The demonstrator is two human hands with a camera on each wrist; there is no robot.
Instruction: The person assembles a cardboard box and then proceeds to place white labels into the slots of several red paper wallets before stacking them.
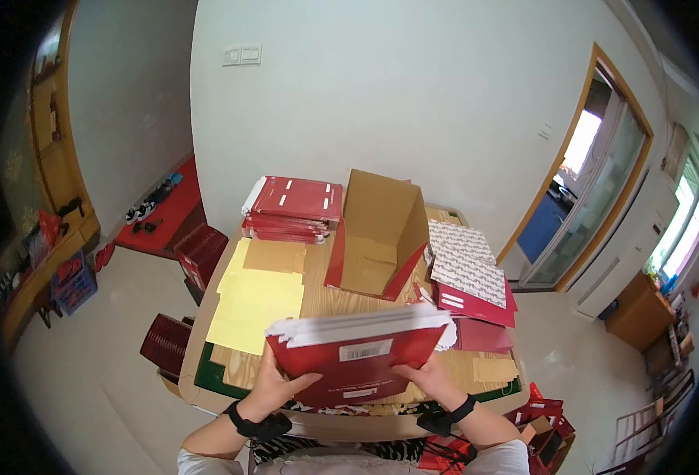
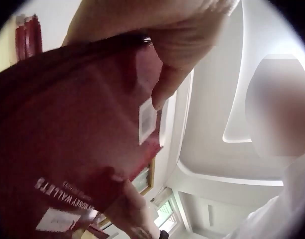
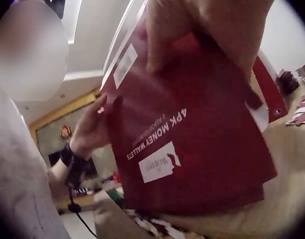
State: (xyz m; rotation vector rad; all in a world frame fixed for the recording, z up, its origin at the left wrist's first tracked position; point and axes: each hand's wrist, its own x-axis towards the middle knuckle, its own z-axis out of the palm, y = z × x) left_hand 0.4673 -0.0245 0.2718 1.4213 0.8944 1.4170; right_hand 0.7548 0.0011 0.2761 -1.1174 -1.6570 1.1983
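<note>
Between my two hands is a thick stack of red money wallet packs [image 1: 341, 366], tilted up over the table's near edge. My left hand [image 1: 273, 389] grips its left side, thumb across the front face. On the opposite side my right hand [image 1: 432, 380] grips it the same way. White edges show along the stack's top. A white barcode label and the printed words "4PK MONEY WALLETS" [image 3: 162, 130] are on the front pack. Beyond the stack stands an open cardboard box [image 1: 381, 229] with red outer sides, its brown inside showing.
A pile of red packs [image 1: 298, 198] lies at the back left of the wooden table [image 1: 318, 305]. Yellow sheets [image 1: 254, 309] lie on the left. Patterned white sheets [image 1: 468, 265] rest on red folders [image 1: 484, 336] at the right. Cartons with red items [image 1: 543, 427] stand on the floor at right.
</note>
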